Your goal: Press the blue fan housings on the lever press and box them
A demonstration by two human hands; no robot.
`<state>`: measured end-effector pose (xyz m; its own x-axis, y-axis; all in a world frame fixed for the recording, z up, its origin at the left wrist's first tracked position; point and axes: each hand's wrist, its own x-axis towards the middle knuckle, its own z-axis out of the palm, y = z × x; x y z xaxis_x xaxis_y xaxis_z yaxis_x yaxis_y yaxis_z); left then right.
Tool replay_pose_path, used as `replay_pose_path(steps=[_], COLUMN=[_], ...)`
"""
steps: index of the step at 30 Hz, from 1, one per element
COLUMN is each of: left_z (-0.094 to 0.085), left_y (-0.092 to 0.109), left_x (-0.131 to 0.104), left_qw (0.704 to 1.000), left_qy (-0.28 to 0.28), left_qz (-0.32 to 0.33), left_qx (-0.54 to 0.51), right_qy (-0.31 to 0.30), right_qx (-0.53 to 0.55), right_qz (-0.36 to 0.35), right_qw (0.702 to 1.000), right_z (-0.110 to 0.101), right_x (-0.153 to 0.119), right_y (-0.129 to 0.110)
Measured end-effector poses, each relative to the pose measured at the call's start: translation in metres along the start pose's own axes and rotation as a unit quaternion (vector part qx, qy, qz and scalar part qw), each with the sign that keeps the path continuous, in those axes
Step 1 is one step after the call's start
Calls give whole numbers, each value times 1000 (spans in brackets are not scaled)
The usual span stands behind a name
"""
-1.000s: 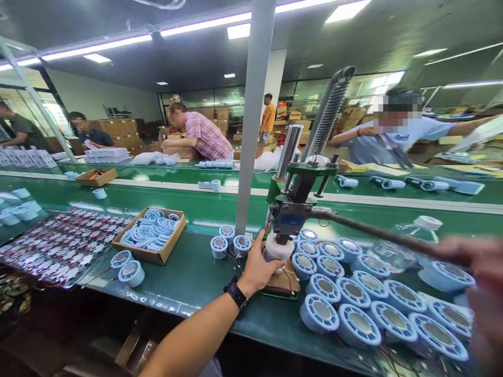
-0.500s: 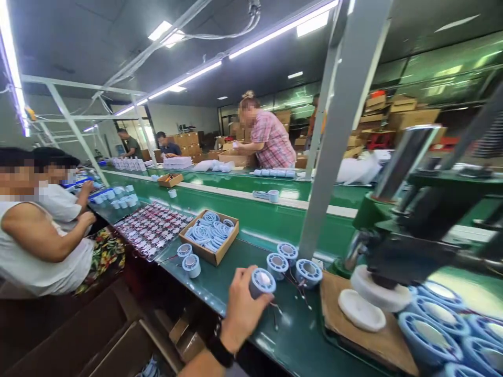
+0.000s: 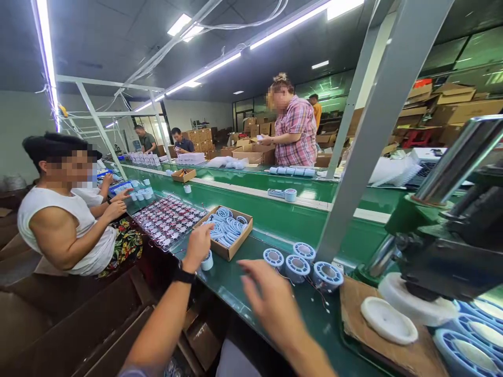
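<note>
My left hand, with a black band on the wrist, is bent beside the near-left corner of a cardboard box of light-blue rings. A light-blue round unit stands just below it. Most of its fingers are hidden, so its grip does not show. My right hand hovers over the bench edge, slightly blurred, fingers apart and holding nothing. Beyond it stand several blue round units with slotted rims and grey centres, some trailing thin wires.
At right, a press stands over a white disc on a cardboard-covered base, beside more blue units. Rows of white boards lie at left, near a seated co-worker. A grey post rises from the bench.
My left hand let go of a blue unit, which stands beside the others, and moved left toward the box. My right hand came into view. The camera view shifted.
</note>
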<state>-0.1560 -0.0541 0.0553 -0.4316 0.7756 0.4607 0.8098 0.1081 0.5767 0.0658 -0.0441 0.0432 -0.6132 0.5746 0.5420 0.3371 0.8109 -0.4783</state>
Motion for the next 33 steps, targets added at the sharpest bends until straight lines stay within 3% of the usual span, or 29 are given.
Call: replay_pose_path(steps=[2,4,7,10,13,16,19,22,24,29,33], left_z=[-15,-20,-17,-13,-11,-9,-9,-3,13,77,97], left_y=[-19,-29,-35,-38,-35,-18,9,31,40,45,43], left_x=[24,41,51,52,48,34,6,-30,-52,-95,-108], left_qw=[999,993,982,979,983,988,986,976,970,955,952], left_qy=[-41,-102,-167,-169,-148,-117,-109,-143,-179,-244,-254], left_qz=[15,42,79,95,97,98,126,149,143,154,159], left_qx=[16,29,46,55,45,19,-22,-62,-75,-72,-58], right_qy=[-104,-167,-149,-108,-79,-70,-79,-69,-50,-39,-34], right_qx=[-5,-41,-86,-91,-78,-74,-87,-77,-49,16,61], right_qz=[34,80,102,100,102,117,152,167,151,154,197], right_qw=[994,982,980,985,989,988,981,981,986,987,978], right_z=[42,85,129,139,126,112,100,82,63,-8,-55], right_x=[8,20,33,31,21,14,8,-15,-42,-114,-137], right_y=[-22,-41,-49,-36,-22,-14,-6,13,31,70,73])
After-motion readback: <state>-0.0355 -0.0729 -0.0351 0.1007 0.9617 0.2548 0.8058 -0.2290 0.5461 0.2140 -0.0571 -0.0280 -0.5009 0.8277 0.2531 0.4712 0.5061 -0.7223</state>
